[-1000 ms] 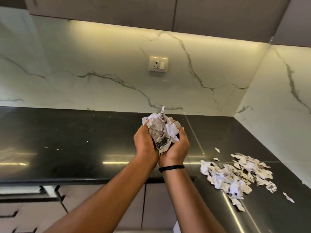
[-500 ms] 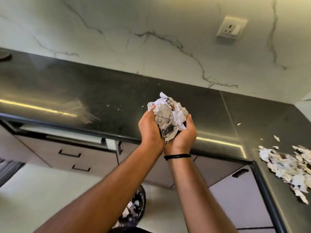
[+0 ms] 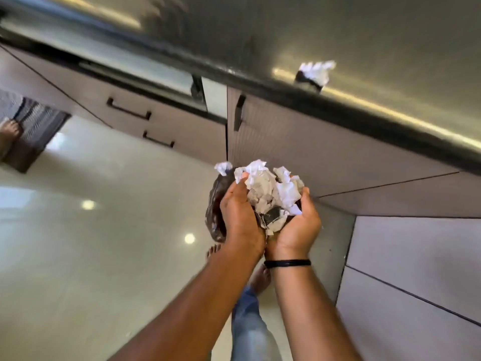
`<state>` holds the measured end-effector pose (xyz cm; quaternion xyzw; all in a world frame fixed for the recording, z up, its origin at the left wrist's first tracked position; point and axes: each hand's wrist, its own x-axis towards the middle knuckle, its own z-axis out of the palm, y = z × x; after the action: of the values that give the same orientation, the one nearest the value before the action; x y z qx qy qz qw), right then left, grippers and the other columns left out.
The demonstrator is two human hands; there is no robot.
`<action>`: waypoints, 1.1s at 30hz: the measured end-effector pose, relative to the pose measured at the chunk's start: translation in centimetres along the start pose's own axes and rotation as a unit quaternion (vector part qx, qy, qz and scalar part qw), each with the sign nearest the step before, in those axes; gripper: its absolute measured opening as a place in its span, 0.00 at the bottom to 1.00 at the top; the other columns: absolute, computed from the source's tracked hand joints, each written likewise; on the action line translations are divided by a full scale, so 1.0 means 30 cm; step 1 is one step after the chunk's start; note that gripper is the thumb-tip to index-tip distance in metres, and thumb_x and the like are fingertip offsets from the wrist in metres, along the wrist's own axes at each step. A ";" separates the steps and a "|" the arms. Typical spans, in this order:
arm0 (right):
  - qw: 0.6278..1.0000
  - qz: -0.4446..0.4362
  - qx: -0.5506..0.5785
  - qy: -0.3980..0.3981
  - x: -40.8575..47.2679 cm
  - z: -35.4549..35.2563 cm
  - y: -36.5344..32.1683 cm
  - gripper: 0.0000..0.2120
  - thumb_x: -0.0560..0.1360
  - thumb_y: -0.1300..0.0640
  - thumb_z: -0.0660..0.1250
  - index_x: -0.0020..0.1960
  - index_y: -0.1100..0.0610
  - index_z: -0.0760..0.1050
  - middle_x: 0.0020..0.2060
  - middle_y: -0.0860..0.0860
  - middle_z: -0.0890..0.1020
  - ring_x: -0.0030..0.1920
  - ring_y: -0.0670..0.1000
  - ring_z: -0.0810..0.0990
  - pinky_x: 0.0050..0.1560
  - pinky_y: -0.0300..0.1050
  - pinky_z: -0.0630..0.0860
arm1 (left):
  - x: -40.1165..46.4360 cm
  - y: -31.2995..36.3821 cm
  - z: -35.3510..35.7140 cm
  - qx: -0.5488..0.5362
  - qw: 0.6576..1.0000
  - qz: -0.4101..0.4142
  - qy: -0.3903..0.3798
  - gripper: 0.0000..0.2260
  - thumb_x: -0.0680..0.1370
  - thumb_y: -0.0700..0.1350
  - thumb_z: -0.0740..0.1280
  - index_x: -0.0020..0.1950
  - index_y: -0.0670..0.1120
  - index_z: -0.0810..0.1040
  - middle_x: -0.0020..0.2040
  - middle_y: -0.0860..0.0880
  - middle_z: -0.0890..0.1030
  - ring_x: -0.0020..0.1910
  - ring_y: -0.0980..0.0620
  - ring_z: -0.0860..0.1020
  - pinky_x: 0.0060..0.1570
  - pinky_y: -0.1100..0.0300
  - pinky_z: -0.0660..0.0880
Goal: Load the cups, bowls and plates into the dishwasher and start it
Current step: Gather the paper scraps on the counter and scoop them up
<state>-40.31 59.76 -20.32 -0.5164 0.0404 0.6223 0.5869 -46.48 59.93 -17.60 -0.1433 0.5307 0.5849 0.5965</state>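
My left hand point(image 3: 239, 217) and my right hand point(image 3: 299, 225) are cupped together around a heap of torn paper scraps point(image 3: 270, 191). Both hands hold it low, in front of the cabinet doors. Directly behind and below my left hand sits a dark bin bag point(image 3: 214, 214) on the floor, with a white scrap point(image 3: 223, 167) at its top edge. No cups, bowls, plates or dishwasher can be made out in this view.
The dark countertop point(image 3: 338, 35) runs along the top with a blurred paper scrap point(image 3: 316, 71) on it. Below are drawers with black handles point(image 3: 128, 112) and a cabinet door point(image 3: 312, 152). My bare feet point(image 3: 260, 280) stand on the glossy floor. Another person's foot point(image 3: 9, 131) is at the far left.
My view has swung down from the counter to the floor. Both hands, still cupping the paper scraps, have lowered from above the counter to over the bin bag.
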 end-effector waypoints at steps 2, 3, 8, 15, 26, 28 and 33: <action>0.999 0.036 0.004 0.017 0.113 -0.100 0.118 0.25 0.79 0.50 0.61 0.67 0.66 0.76 0.62 0.64 0.80 0.64 0.65 0.79 0.69 0.63 0.71 | 0.144 -0.101 -0.097 -0.017 0.999 -0.032 0.035 0.14 0.81 0.48 0.64 0.58 0.41 0.83 0.56 0.38 0.84 0.56 0.37 0.83 0.59 0.42 0.78; 0.998 0.052 0.005 0.024 0.166 -0.140 0.167 0.24 0.80 0.51 0.59 0.67 0.67 0.75 0.62 0.64 0.80 0.64 0.65 0.79 0.69 0.61 0.72 | 0.205 -0.141 -0.137 -0.024 0.997 -0.048 0.048 0.14 0.82 0.47 0.62 0.59 0.41 0.83 0.56 0.39 0.85 0.56 0.38 0.83 0.56 0.44 0.80; 0.995 0.051 -0.034 0.083 0.442 -0.325 0.416 0.23 0.76 0.54 0.62 0.65 0.67 0.77 0.61 0.65 0.80 0.63 0.65 0.79 0.69 0.63 0.72 | 0.510 -0.326 -0.315 -0.033 0.987 -0.067 0.139 0.16 0.80 0.43 0.61 0.62 0.38 0.81 0.56 0.37 0.84 0.54 0.36 0.84 0.53 0.43 0.82; 0.980 0.033 -0.139 0.137 0.722 -0.458 0.600 0.11 0.79 0.61 0.62 0.46 0.62 0.83 0.50 0.62 0.85 0.49 0.61 0.84 0.55 0.56 0.81 | 0.845 -0.479 -0.461 0.004 0.978 -0.067 0.199 0.19 0.69 0.47 0.70 0.57 0.39 0.82 0.50 0.40 0.86 0.48 0.38 0.85 0.55 0.37 0.80; 0.944 0.002 -0.283 0.171 0.894 -0.567 0.698 0.16 0.63 0.53 0.69 0.44 0.63 0.84 0.43 0.58 0.87 0.46 0.62 0.86 0.51 0.62 0.83 | 1.049 -0.513 -0.564 0.136 0.981 -0.009 0.141 0.08 0.77 0.46 0.69 0.52 0.46 0.83 0.54 0.45 0.84 0.55 0.47 0.81 0.63 0.48 0.75; 0.940 0.004 -0.306 0.151 0.872 -0.563 0.690 0.14 0.65 0.56 0.71 0.45 0.64 0.85 0.43 0.57 0.87 0.45 0.59 0.87 0.52 0.58 0.83 | 1.034 -0.493 -0.578 0.168 0.977 0.020 0.132 0.11 0.79 0.43 0.67 0.60 0.43 0.83 0.57 0.46 0.85 0.56 0.50 0.80 0.58 0.56 0.74; 0.885 -0.115 -0.429 0.143 0.780 -0.478 0.666 0.09 0.74 0.65 0.66 0.49 0.63 0.85 0.46 0.55 0.87 0.45 0.49 0.82 0.47 0.39 0.77 | 1.014 -0.430 -0.611 0.202 0.967 0.087 0.131 0.10 0.77 0.37 0.67 0.55 0.43 0.85 0.49 0.45 0.86 0.50 0.44 0.84 0.60 0.47 0.79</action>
<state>-42.00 60.31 -54.21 -0.8021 -0.2064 0.4267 0.3634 -51.57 58.48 -55.01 -0.0489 0.7217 0.4914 0.4850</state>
